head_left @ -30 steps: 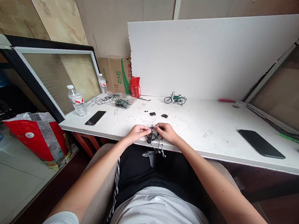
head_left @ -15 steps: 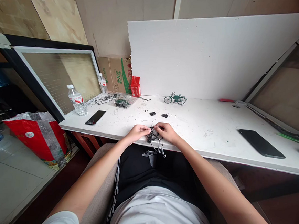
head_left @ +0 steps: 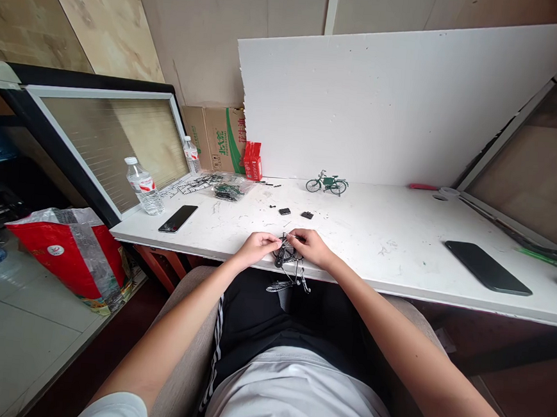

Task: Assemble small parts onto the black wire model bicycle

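Observation:
A small black model bicycle [head_left: 285, 255] is held at the table's front edge, its front wheel and handlebar hanging over my lap. My left hand [head_left: 259, 245] pinches its upper part from the left, thumb and fingertips together. From the right, my right hand [head_left: 308, 244] pinches the same end, fingers curled. The fingertips of both hands nearly meet above one wheel, and any tiny part between them is too small to make out. Beyond my hands lie two small black pieces [head_left: 284, 211] [head_left: 307, 215]. A green model bicycle [head_left: 327, 183] stands upright farther back.
On the white table [head_left: 377, 242] are a phone [head_left: 178, 218] at left, a larger black phone [head_left: 487, 268] at right, a water bottle [head_left: 144, 186], a plastic bag of parts [head_left: 230, 189], black part frames [head_left: 196, 185] and a red box [head_left: 252, 161]. A white board [head_left: 373, 107] stands behind.

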### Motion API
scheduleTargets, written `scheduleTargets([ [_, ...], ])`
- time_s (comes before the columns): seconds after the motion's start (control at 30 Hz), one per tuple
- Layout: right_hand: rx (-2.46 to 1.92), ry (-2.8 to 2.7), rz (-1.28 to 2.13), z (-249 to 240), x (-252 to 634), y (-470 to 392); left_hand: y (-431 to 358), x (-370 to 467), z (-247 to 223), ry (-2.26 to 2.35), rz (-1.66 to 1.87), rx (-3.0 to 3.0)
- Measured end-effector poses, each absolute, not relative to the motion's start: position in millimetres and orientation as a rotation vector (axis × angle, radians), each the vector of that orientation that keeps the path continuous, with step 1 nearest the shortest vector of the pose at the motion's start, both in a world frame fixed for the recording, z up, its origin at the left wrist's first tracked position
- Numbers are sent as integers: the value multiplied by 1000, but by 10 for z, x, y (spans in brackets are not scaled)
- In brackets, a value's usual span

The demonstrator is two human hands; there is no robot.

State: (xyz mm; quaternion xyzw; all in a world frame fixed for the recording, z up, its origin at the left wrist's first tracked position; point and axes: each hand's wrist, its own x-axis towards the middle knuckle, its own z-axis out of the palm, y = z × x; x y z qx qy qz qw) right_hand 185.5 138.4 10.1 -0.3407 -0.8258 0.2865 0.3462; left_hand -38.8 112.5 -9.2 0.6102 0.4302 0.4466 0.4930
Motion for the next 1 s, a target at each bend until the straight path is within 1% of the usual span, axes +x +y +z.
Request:
scheduleTargets([
  [0.6, -869, -2124, 762, 86, 1856, 1395, 1126, -397, -91, 1036, 1088, 1489],
  [1.0, -850, -2079, 847, 111, 1864, 1388, 1119, -396, -71, 1030, 1072, 1502],
])
